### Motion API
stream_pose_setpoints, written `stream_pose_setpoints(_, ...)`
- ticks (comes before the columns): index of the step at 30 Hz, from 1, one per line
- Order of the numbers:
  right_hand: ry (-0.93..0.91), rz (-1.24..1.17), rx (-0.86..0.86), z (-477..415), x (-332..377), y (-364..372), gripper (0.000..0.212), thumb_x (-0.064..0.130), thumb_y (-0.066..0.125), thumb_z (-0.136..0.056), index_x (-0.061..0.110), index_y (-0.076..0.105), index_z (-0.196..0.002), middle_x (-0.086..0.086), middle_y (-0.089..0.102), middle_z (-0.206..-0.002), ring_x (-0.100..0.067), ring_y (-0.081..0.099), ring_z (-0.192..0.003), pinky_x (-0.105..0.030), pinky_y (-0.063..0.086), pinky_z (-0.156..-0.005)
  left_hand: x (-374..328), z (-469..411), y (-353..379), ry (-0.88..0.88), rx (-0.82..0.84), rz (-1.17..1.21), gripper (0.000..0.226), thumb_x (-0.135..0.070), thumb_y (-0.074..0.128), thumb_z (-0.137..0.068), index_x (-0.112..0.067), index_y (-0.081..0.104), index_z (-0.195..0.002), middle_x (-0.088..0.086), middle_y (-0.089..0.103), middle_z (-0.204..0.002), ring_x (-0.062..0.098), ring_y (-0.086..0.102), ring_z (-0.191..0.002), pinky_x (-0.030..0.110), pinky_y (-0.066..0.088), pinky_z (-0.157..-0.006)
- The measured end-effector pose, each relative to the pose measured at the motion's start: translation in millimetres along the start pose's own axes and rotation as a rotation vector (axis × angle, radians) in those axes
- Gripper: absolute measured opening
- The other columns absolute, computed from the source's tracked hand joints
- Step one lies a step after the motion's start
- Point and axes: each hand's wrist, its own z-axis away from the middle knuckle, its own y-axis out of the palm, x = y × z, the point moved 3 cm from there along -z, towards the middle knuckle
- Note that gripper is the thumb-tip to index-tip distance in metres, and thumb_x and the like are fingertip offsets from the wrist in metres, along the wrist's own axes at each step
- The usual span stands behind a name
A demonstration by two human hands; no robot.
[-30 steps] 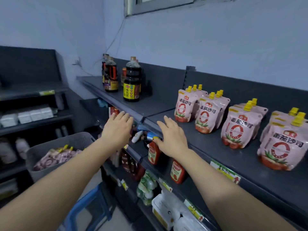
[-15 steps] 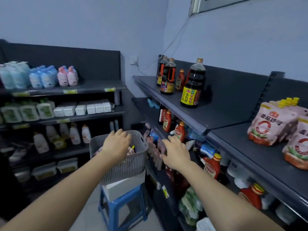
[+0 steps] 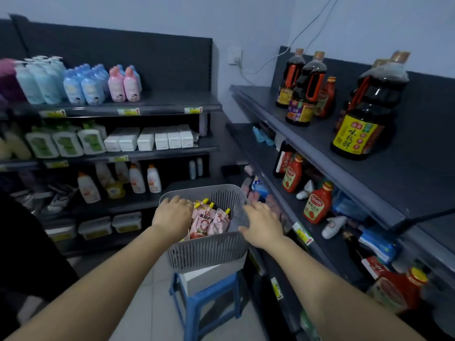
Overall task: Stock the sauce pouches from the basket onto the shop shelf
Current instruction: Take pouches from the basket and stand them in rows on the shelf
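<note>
The sauce pouches (image 3: 206, 220) stood packed in the grey basket (image 3: 209, 252), which sat on a white box (image 3: 211, 276) atop a blue stool (image 3: 197, 303) just beside the shop shelf (image 3: 344, 173). The left grip (image 3: 172, 217) hovered palm down over the pouches, fingers loosely spread, pinching nothing visible. The right grip (image 3: 263, 222) was spread too, over the basket's right rim, near the shelf edge
</note>
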Motion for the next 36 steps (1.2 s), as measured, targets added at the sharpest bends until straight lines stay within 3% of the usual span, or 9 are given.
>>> stream_pose_setpoints(5,-0.045,-0.015,0.085,-57.4,-6.2,30.1,0.054,0.037,0.060,-0.088,0.019,0.045,-0.136,-0.007,0.042,-0.142,-0.026,0.033,-0.135,-0.040,0.032,-0.108,9.3,-37.1,39.1,-0.045,0.074,0.023,0.043,-0.051,0.046,-0.092,-0.020,0.054,-0.122,0.001,0.060,-0.122,0.021,0.049,-0.120,0.036,0.037,-0.100)
stream_pose_setpoints(10,-0.092,-0.025,0.151,-113.2,-12.7,58.1,0.056,0.040,0.060,-0.088,0.019,0.044,-0.138,-0.007,0.044,-0.141,-0.026,0.035,-0.135,-0.041,0.033,-0.108,15.5,-66.3,67.2,-0.055,0.253,0.045,0.032,-0.035,0.044,-0.094,-0.018,0.056,-0.119,0.003,0.059,-0.124,0.023,0.049,-0.120,0.035,0.038,-0.097)
stream_pose_setpoints(13,-0.121,-0.030,0.204,-139.3,-14.8,79.1,0.056,0.039,0.059,-0.088,0.018,0.044,-0.137,-0.007,0.046,-0.140,-0.026,0.037,-0.133,-0.041,0.035,-0.108,15.0,-78.1,87.6,-0.080,0.380,0.057,0.028,-0.022,0.050,-0.093,-0.020,0.057,-0.121,0.005,0.063,-0.116,0.023,0.057,-0.109,0.034,0.044,-0.092)
stream_pose_setpoints(16,-0.134,-0.050,0.263,-160.1,-17.3,102.9,0.053,0.037,0.058,-0.088,0.017,0.046,-0.137,-0.007,0.046,-0.139,-0.027,0.037,-0.131,-0.039,0.034,-0.107,13.8,-83.2,119.2,-0.015,0.564,0.121,0.060,-0.008,0.056,-0.088,-0.037,0.041,-0.138,0.005,0.066,-0.114,0.023,0.063,-0.102,0.033,0.049,-0.083)
stream_pose_setpoints(19,-0.145,-0.059,0.327,-180.6,-18.5,125.0,0.050,0.033,0.058,-0.088,0.016,0.048,-0.134,-0.006,0.046,-0.140,-0.027,0.037,-0.131,-0.039,0.034,-0.107,16.0,-87.8,144.6,0.087,0.745,0.143,0.040,-0.020,0.060,-0.088,-0.028,0.056,-0.127,0.005,0.064,-0.119,0.026,0.062,-0.105,0.035,0.054,-0.087)
stream_pose_setpoints(22,-0.141,-0.056,0.381,-201.6,-18.0,145.1,0.046,0.031,0.058,-0.088,0.015,0.050,-0.131,-0.007,0.047,-0.139,-0.027,0.038,-0.131,-0.040,0.034,-0.107,20.0,-101.3,159.9,0.173,0.903,0.222,0.034,-0.022,0.065,-0.086,-0.022,0.064,-0.120,0.004,0.066,-0.114,0.025,0.062,-0.103,0.031,0.052,-0.080)
stream_pose_setpoints(25,-0.114,-0.064,0.434,-215.9,-15.0,163.0,0.047,0.035,0.059,-0.088,0.018,0.051,-0.131,-0.007,0.047,-0.138,-0.027,0.039,-0.131,-0.042,0.035,-0.108,26.8,-119.9,172.6,0.216,0.898,0.310,0.022,-0.026,0.058,-0.089,-0.022,0.069,-0.107,0.000,0.069,-0.106,0.022,0.063,-0.094,0.034,0.053,-0.081)
stream_pose_setpoints(30,-0.112,-0.048,0.514,-239.0,-9.7,185.7,0.046,0.039,0.058,-0.087,0.018,0.054,-0.128,-0.007,0.052,-0.134,-0.027,0.045,-0.126,-0.038,0.038,-0.104,27.5,-128.7,201.0,0.328,1.058,0.358,0.041,-0.011,0.069,-0.080,-0.024,0.067,-0.118,-0.003,0.066,-0.120,0.023,0.061,-0.105,0.030,0.051,-0.083)
stream_pose_setpoints(36,-0.095,-0.083,0.588,-250.4,-6.2,208.2,0.035,0.038,0.060,-0.087,0.016,0.060,-0.115,-0.009,0.059,-0.121,-0.028,0.050,-0.119,-0.037,0.045,-0.092,29.3,-140.3,217.3,0.303,1.055,0.442,0.032,-0.013,0.059,-0.086,-0.021,0.068,-0.115,0.003,0.068,-0.113,0.025,0.062,-0.102,0.034,0.052,-0.086)
